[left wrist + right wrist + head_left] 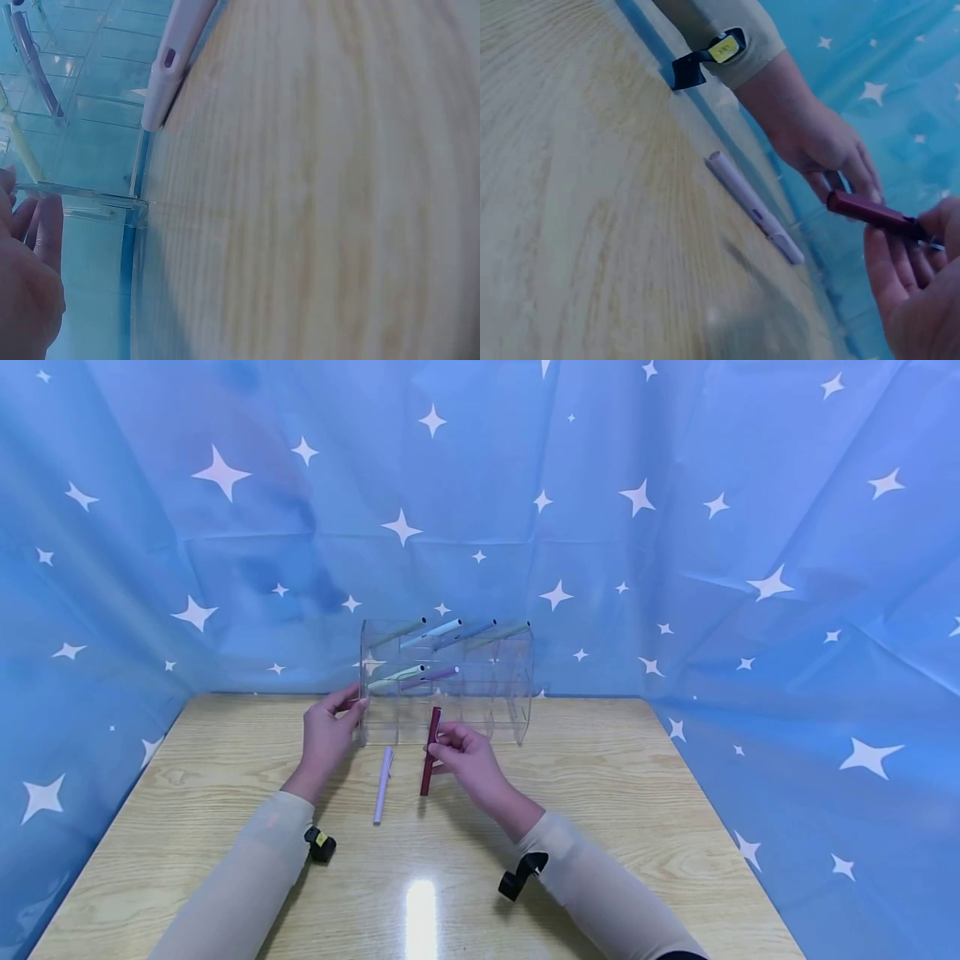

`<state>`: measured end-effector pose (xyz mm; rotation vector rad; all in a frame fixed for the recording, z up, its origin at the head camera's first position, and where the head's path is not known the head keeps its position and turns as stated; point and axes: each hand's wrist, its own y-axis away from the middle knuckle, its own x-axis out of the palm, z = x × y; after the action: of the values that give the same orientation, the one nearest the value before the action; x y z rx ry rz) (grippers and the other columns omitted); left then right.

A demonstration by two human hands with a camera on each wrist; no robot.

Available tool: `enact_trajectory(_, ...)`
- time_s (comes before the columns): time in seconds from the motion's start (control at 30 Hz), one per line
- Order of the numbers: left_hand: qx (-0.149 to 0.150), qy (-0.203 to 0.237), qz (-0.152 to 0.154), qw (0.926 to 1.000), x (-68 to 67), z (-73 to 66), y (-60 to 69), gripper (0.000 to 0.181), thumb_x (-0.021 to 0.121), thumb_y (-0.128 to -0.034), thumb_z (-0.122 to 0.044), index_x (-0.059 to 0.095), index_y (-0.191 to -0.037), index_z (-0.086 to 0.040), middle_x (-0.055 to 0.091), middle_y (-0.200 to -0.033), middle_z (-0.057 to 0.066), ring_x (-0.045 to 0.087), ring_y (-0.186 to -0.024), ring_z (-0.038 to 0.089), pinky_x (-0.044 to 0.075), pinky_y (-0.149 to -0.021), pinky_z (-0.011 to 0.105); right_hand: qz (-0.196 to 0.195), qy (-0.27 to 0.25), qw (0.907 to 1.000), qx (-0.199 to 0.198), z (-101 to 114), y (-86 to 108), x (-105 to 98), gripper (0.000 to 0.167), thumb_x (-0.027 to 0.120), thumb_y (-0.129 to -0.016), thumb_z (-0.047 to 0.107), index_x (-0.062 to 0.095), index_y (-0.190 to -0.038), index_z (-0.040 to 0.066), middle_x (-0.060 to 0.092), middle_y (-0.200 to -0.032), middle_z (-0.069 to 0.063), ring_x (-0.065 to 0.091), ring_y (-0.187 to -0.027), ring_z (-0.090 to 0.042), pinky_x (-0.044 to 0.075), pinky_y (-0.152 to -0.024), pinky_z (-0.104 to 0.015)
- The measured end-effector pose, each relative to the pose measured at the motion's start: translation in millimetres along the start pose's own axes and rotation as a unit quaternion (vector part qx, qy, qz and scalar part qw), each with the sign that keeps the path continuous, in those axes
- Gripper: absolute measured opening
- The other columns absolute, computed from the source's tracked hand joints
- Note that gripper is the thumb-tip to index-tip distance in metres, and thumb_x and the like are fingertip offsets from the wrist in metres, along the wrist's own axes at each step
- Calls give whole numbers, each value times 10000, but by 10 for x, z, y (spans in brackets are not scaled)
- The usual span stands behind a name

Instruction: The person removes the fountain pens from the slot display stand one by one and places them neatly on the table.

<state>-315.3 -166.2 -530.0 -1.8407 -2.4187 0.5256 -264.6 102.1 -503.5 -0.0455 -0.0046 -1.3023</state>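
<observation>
A dark red pen [430, 753] with a clip is pinched between the thumb and fingers of my right hand [472, 766], tilted slightly and held in front of the holder. My left hand [328, 732] grips the left side wall of a clear pen holder [363, 718]; in the left wrist view its fingers [49, 229] lie against the transparent panel. On the table before the holder lies a lilac pen [383, 787], left of the red one. The right wrist view shows the red pen [874, 214] close to my right fingertips.
Several pens lean in the holder's upper row, among them a light blue pen [442, 629]. Lower down are a pale green pen [397, 677] and a purple pen [441, 674]. A blue star-patterned cloth [480, 485] hangs behind the wooden table [637, 827].
</observation>
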Motion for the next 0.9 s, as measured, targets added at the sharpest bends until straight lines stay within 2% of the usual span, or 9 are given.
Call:
enact_trajectory(0.17, 20, 9, -16, 10000, 0, -2, 4, 385, 795, -1045, -100, 741, -1424, -61, 789, -1275, 195, 724, -1122, 231, 587, -807, 95, 67, 27, 9999, 74, -32, 24, 51, 363, 689, -1039, -52, 636, -1394, -107, 665, -1066, -96, 708, -912, -150, 680, -918, -559)
enact_trajectory(0.27, 58, 27, -12, 10000, -1, -5, 6, 384, 795, -1045, -97, 739, -1422, -52, 786, -1274, 205, 724, -1135, 276, 585, -806, 91, 129, 48, 9998, 107, -73, 21, 64, 341, 693, -1036, -48, 640, -1367, -113, 658, -1073, -105, 709, -905, -158, 676, -926, -569)
enact_trajectory(0.43, 71, 37, 6, 10000, -8, -18, 15, 382, 795, -1048, -112, 741, -1420, -50, 786, -1271, 208, 717, -1138, 281, 581, -806, 87, 205, 68, 9995, 222, -118, 24, 91, 316, 696, -1029, -43, 647, -1332, -118, 652, -1071, -103, 696, -918, -162, 685, -915, -527)
enact_trajectory(0.67, 82, 67, 14, 9999, -1, -23, 10, 385, 800, -1044, -114, 740, -1419, -46, 788, -1267, 209, 721, -1143, 314, 586, -787, 94, 241, 250, 9984, 438, -163, 23, 139, 362, 707, -1028, -32, 653, -1379, -97, 697, -1069, -95, 705, -915, -161, 696, -885, -481)
enact_trajectory(0.9, 136, -24, -46, 9999, 1, -16, 9, 372, 803, -1039, -102, 753, -1405, -55, 797, -1248, 191, 723, -1094, 224, 581, -775, 101, 220, 184, 9980, 566, -284, -5, 191, 371, 718, -1033, -43, 646, -1394, -90, 763, -1068, -120, 733, -833, -148, 702, -853, -434)
